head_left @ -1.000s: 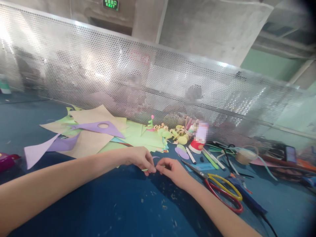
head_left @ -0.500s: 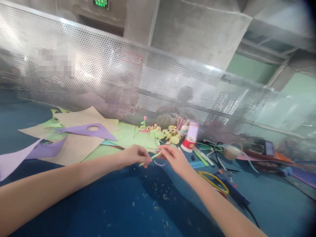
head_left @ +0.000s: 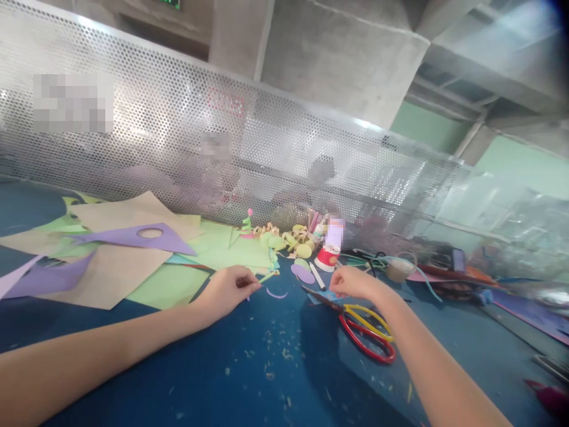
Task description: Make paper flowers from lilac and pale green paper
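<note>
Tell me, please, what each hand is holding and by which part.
The left hand pinches a thin green paper strip by its near end. The right hand is curled by the scissors; whether it holds anything cannot be told.

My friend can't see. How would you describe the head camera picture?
Two bare hands over a blue table: the left hand pinches a thin green paper strip, the right hand hovers curled beside red-and-yellow scissors. Coloured paper sheets lie behind.

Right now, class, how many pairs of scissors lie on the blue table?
1: the red-and-yellow scissors lie by the right hand; the clutter behind may hide others.
</note>
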`<state>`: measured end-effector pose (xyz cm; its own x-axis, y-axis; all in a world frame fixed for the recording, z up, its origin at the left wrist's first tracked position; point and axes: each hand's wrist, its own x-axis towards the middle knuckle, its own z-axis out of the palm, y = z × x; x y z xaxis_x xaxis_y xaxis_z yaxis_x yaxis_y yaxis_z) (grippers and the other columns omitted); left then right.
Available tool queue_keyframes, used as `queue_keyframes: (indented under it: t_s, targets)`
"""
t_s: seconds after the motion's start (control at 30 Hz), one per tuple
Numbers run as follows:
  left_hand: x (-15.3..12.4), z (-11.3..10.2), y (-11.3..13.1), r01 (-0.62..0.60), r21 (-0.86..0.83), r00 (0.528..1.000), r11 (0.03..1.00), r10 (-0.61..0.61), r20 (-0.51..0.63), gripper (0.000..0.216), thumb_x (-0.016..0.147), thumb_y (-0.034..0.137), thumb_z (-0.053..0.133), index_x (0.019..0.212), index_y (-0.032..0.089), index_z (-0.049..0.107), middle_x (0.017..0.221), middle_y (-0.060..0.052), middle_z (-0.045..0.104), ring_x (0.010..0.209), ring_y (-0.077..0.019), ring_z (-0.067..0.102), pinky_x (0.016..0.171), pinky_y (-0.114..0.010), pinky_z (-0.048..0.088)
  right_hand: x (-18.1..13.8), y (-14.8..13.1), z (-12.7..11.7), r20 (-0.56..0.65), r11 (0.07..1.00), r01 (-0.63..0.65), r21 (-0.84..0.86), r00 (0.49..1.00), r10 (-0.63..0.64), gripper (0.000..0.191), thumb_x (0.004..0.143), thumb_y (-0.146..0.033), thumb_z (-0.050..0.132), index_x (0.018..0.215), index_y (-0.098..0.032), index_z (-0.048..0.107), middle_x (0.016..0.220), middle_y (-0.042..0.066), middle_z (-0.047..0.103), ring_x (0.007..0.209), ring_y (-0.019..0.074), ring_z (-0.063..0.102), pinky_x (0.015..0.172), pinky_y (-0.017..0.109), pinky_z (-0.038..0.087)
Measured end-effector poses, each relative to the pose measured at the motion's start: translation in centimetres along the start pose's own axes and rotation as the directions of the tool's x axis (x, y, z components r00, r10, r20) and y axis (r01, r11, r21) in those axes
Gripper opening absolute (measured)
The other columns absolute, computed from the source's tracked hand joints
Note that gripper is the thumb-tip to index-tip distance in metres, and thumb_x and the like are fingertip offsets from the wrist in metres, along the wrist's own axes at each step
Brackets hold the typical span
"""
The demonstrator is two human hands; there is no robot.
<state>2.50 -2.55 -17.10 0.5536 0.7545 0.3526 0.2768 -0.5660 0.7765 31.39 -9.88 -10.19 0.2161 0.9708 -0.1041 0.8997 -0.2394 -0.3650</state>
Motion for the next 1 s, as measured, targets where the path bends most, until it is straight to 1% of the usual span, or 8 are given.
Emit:
queue_keyframes:
  t_s: [0.1, 0.2, 0.3, 0.33, 0.4, 0.47, 0.8, 1.0]
  targets:
    - [-0.2, -0.2, 0.5, 0.0, 0.029, 1.0, 1.0, 0.0, -0.005, 0.025, 0.074, 0.041, 0.052, 0.069, 0.018, 0.061, 0.066, 0.0, 0.062, 0.06, -0.0134, 0.057, 0.059, -0.024, 0.044, -0.4, -0.3, -0.3, 0.057, 1.0, 0.003, -0.014, 0.998, -0.003, 0.017, 0.058, -0.013, 0.062, 0.042, -0.016, 0.057, 0.042, 0.002, 0.06, 0.043, 0.0151, 0.056, 0.047, 0.024, 0.04]
    - [-0.4, -0.4, 1.0, -0.005, 0.045, 1.0, 0.999, 0.005, -0.001, 0.023, 0.075, 0.038, 0.052, 0.07, 0.018, 0.062, 0.069, 0.0, 0.062, 0.062, -0.0134, 0.057, 0.061, -0.024, 0.043, -0.8, -2.0, 0.0, 0.016, 0.998, 0.064, 0.023, 0.998, -0.064, 0.016, 0.067, -0.023, 0.061, 0.052, -0.017, 0.059, 0.052, 0.004, 0.065, 0.052, 0.0163, 0.059, 0.052, 0.026, 0.043]
    - [-0.6, -0.5, 1.5, -0.048, 0.069, 0.999, 0.996, 0.048, 0.001, 0.019, 0.075, 0.034, 0.052, 0.071, 0.019, 0.062, 0.073, 0.0, 0.063, 0.068, -0.0137, 0.056, 0.063, -0.023, 0.042, -1.4, -5.0, 1.2, 0.014, 0.966, 0.188, 0.176, 0.981, -0.193, 0.017, 0.077, -0.034, 0.051, 0.078, -0.02, 0.062, 0.075, 0.002, 0.07, 0.068, 0.0147, 0.063, 0.062, 0.025, 0.047]
    - [-0.6, -0.5, 1.6, -0.064, 0.077, 0.998, 0.995, 0.064, 0.0, 0.018, 0.075, 0.034, 0.052, 0.071, 0.02, 0.062, 0.073, 0.0, 0.063, 0.068, -0.0137, 0.056, 0.063, -0.023, 0.042, -1.7, -6.1, 1.9, 0.026, 0.906, 0.258, 0.336, 0.959, -0.283, 0.021, 0.079, -0.035, 0.05, 0.086, -0.019, 0.061, 0.081, 0.004, 0.069, 0.072, 0.0156, 0.064, 0.065, 0.027, 0.048]
    - [-0.7, -0.5, 1.7, -0.086, 0.093, 0.996, 0.992, 0.087, 0.0, 0.016, 0.075, 0.033, 0.053, 0.071, 0.02, 0.062, 0.072, 0.0, 0.062, 0.067, -0.0135, 0.055, 0.062, -0.023, 0.041, -2.1, -7.9, 3.2, 0.022, 0.808, 0.302, 0.505, 0.932, -0.362, 0.024, 0.078, -0.037, 0.052, 0.091, -0.019, 0.06, 0.081, 0.005, 0.069, 0.072, 0.0168, 0.064, 0.066, 0.029, 0.049]
    - [-0.8, -0.5, 1.7, -0.101, 0.106, 0.995, 0.989, 0.101, 0.006, 0.015, 0.075, 0.031, 0.052, 0.071, 0.02, 0.062, 0.07, 0.0, 0.061, 0.066, -0.0131, 0.054, 0.061, -0.022, 0.04, -2.4, -9.1, 4.3, -0.031, 0.791, 0.327, 0.517, 0.93, -0.365, 0.023, 0.074, -0.037, 0.058, 0.088, -0.019, 0.061, 0.077, 0.005, 0.068, 0.07, 0.017, 0.063, 0.064, 0.029, 0.048]
    - [-0.8, -0.2, 1.9, -0.08, 0.02, 0.996, 0.997, 0.079, 0.046, 0.017, 0.073, 0.033, 0.055, 0.069, 0.019, 0.063, 0.07, 0.0, 0.062, 0.064, -0.0123, 0.055, 0.061, -0.022, 0.041, -2.4, -9.0, 4.7, -0.065, 0.737, 0.429, 0.522, 0.882, -0.467, 0.017, 0.072, -0.031, 0.061, 0.08, -0.017, 0.065, 0.076, 0.003, 0.067, 0.07, 0.0147, 0.062, 0.067, 0.027, 0.047]
    - [-0.5, -0.2, 1.0, 0.026, -0.138, 0.991, 0.99, -0.008, 0.131, 0.026, 0.074, 0.041, 0.053, 0.071, 0.017, 0.062, 0.066, -0.001, 0.063, 0.062, -0.0135, 0.057, 0.06, -0.022, 0.043, -2.3, -9.4, 5.1, -0.044, 0.686, 0.362, 0.631, 0.9, -0.434, 0.024, 0.069, -0.033, 0.064, 0.085, -0.015, 0.062, 0.081, 0.004, 0.066, 0.074, 0.0153, 0.062, 0.069, 0.028, 0.048]
